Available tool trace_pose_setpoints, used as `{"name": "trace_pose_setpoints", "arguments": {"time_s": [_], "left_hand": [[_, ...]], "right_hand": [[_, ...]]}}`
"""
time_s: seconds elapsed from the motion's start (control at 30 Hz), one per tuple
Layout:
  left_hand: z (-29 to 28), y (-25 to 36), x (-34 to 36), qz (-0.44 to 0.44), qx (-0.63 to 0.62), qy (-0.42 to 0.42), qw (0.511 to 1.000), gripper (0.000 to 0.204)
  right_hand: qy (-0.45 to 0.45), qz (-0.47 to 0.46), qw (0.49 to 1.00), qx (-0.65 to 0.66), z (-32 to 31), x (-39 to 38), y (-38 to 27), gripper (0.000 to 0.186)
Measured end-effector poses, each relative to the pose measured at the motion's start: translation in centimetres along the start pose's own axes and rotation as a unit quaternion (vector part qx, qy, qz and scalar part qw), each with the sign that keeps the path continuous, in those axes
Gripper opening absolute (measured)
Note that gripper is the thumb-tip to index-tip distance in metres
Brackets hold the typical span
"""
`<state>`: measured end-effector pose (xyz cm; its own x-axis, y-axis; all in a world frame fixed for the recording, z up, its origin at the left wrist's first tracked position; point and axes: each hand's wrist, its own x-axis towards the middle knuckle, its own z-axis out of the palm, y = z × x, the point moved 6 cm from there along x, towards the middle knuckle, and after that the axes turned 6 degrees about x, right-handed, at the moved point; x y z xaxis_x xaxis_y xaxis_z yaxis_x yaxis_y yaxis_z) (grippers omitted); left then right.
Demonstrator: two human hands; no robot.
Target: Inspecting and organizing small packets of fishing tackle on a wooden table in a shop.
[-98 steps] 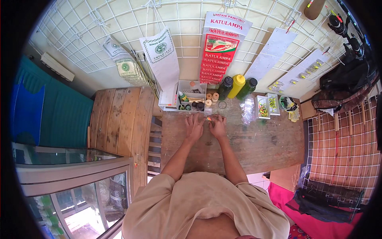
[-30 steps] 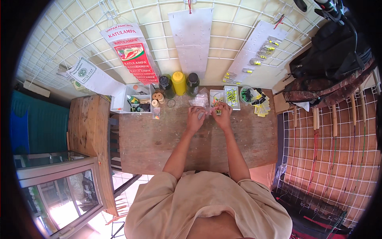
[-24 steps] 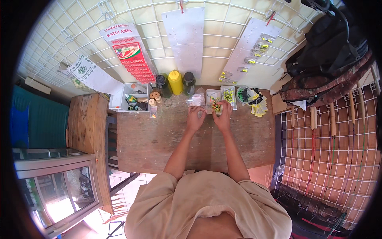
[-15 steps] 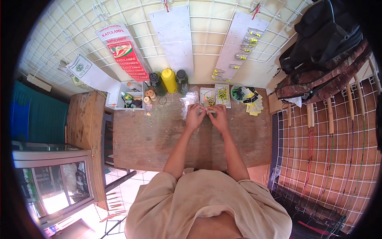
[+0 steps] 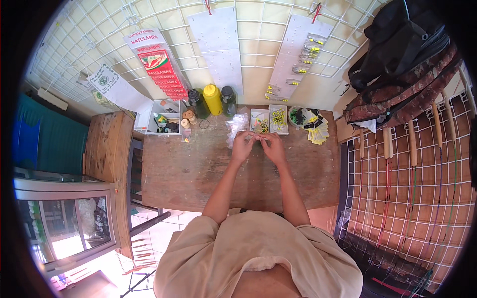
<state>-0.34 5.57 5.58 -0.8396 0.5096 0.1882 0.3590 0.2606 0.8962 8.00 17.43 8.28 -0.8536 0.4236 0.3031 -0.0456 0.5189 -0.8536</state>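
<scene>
Over the far part of a wooden table (image 5: 189, 169), my left hand (image 5: 242, 147) and my right hand (image 5: 274, 148) meet with fingertips pinched together. Whatever lies between the fingers is too small to make out. Just beyond them stand two white trays: the left tray (image 5: 252, 130) has small colourful pieces in it, the right tray (image 5: 284, 130) small yellow-green pieces. Beside my left hand lie clear plastic bags (image 5: 237, 124).
Right of the trays are a round tub (image 5: 297, 116) and yellow-and-black cards (image 5: 318, 130). A yellow bottle (image 5: 212, 100) stands between two dark bottles at the back. Wooden spools (image 5: 189, 117) sit by a white compartment box (image 5: 145, 124). Rods (image 5: 412, 144) hang at right.
Both hands stay almost in place, pinched together, with only small finger movements. The view has shifted very slightly.
</scene>
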Motion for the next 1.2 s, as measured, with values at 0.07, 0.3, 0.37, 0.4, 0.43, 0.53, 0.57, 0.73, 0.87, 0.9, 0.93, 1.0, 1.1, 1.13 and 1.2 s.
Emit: {"name": "trace_pose_setpoints", "arguments": {"time_s": [0.07, 0.3, 0.37, 0.4, 0.43, 0.53, 0.57, 0.73, 0.87, 0.9, 0.93, 1.0, 1.1, 1.13, 1.2], "left_hand": [[-0.3, -0.9, -0.1, 0.008, 0.03, 0.005, 1.0, 0.011], [-1.1, -2.4, -0.4, -0.046, -0.043, -0.023, 0.998, 0.01], [-1.5, -2.3, -0.2, -0.046, -0.057, -0.034, 0.997, 0.01], [-1.6, -2.1, -0.2, -0.046, -0.056, -0.039, 0.997, 0.01], [-1.7, -2.0, -0.1, -0.047, -0.056, -0.045, 0.996, 0.01], [-2.7, -3.6, 0.1, -0.025, -0.06, -0.026, 0.998, 0.009], [-2.7, -3.6, 0.2, -0.026, -0.062, -0.027, 0.997, 0.009], [-3.7, -2.9, 0.1, 0.006, -0.039, 0.0, 0.999, 0.009], [-4.6, -3.3, -0.3, -0.022, -0.033, -0.008, 0.999, 0.011], [-4.7, -3.1, -0.3, -0.016, -0.02, -0.017, 1.0, 0.013], [-4.8, -2.9, -0.2, -0.01, -0.007, -0.025, 1.0, 0.014], [-5.0, -2.8, 0.0, 0.007, 0.027, -0.032, 0.999, 0.015], [-4.6, -1.2, 0.7, 0.028, 0.049, -0.049, 0.997, 0.016], [-4.5, -0.5, 0.9, 0.032, 0.039, -0.054, 0.997, 0.017], [-4.1, -0.5, 1.3, 0.037, 0.036, -0.061, 0.997, 0.017]], "right_hand": [[-0.026, 0.012, 1.0, -0.001, 0.7, 0.0, -0.3, 0.015], [-0.065, 0.057, 0.996, 0.02, 1.8, 0.3, -0.2, 0.017], [-0.067, 0.079, 0.994, 0.046, 2.2, 0.1, -0.1, 0.016], [-0.066, 0.081, 0.994, 0.045, 2.2, 0.1, -0.1, 0.016], [-0.059, 0.094, 0.992, 0.052, 2.2, 0.1, 0.1, 0.016], [-0.046, 0.073, 0.995, 0.045, 3.3, 0.4, -0.7, 0.016], [-0.039, 0.044, 0.998, 0.026, 3.3, 0.4, -0.9, 0.016], [-0.019, 0.046, 0.999, 0.016, 3.8, 0.4, -1.1, 0.015], [-0.019, 0.005, 0.999, -0.048, 4.5, 0.4, -2.9, 0.013], [-0.018, 0.004, 0.999, -0.05, 4.5, 0.5, -3.1, 0.013], [-0.016, -0.002, 0.996, -0.084, 4.5, 0.6, -3.3, 0.013], [-0.016, -0.006, 0.993, -0.117, 4.5, 0.6, -3.8, 0.013], [-0.003, -0.036, 0.989, -0.147, 3.8, 0.9, -4.0, 0.013], [0.006, -0.046, 0.988, -0.148, 3.4, 1.0, -4.0, 0.012], [0.012, -0.06, 0.988, -0.144, 2.9, 1.3, -4.4, 0.012]]}}
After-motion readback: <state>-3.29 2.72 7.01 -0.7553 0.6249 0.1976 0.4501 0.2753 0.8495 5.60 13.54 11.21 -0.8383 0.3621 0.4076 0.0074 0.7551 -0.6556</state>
